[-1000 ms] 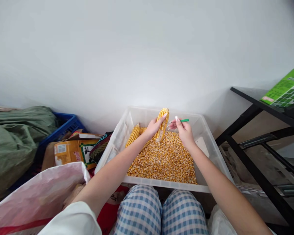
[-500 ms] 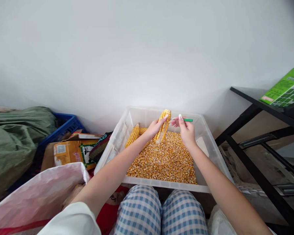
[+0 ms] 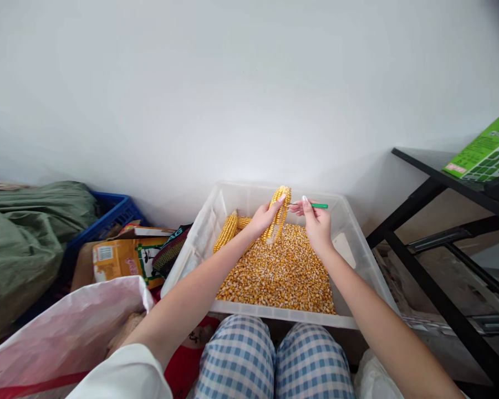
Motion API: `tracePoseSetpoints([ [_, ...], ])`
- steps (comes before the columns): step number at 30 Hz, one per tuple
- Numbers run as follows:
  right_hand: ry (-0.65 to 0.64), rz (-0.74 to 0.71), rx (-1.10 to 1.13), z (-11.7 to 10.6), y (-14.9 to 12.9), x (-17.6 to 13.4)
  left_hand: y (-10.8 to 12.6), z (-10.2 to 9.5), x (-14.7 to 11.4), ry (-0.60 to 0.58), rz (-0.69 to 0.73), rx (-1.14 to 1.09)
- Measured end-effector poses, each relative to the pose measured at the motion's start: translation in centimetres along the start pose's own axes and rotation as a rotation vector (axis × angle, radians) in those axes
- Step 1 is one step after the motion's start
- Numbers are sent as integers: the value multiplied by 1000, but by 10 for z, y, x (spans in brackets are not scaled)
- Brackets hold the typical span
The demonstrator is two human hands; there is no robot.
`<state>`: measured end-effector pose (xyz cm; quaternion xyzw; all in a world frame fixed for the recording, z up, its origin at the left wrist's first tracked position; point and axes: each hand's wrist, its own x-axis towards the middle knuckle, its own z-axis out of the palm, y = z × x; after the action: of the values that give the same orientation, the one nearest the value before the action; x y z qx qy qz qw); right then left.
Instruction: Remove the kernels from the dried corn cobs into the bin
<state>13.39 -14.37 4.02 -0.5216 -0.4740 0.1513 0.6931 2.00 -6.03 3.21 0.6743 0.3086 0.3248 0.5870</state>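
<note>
An ear of corn (image 3: 278,219) is tilted in the grip of my left hand (image 3: 265,217), above the loose kernels. Pale gaps show along its lower right side. My right hand (image 3: 314,220) is closed round a thin tool with a green handle (image 3: 319,206), whose metal shaft points left at the ear. Whether its tip touches the kernels I cannot tell. Below both hands, a translucent plastic bin (image 3: 355,260) holds a wide bed of yellow corn kernels (image 3: 274,280). More whole ears (image 3: 226,233) lie at the bin's back left, partly behind my left arm.
Left of the bin are a white sack (image 3: 87,316), an orange package (image 3: 118,260) and a blue crate (image 3: 116,213) with a green cloth (image 3: 29,233). A black metal frame (image 3: 424,271) stands at the right, bearing a green carton (image 3: 482,152). A white wall rises behind.
Both hands stay almost where they were, with the ear and the tool still held. The right thumb and the tool shift very slightly.
</note>
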Motion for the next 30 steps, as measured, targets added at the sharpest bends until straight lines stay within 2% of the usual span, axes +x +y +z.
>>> tracePoseSetpoints([
  [4, 41, 4, 49, 3, 3, -3, 1, 2, -1, 53, 76, 63],
  [9, 52, 46, 161, 5, 8, -4, 4, 6, -5, 38, 94, 67],
  [15, 8, 24, 92, 4, 8, -4, 7, 5, -9, 82, 110, 151],
  [21, -38, 30, 139, 0, 7, 0, 11, -2, -8, 28, 152, 227],
  [30, -68, 166, 289, 0, 1, 2, 20, -13, -5, -7, 221, 347],
])
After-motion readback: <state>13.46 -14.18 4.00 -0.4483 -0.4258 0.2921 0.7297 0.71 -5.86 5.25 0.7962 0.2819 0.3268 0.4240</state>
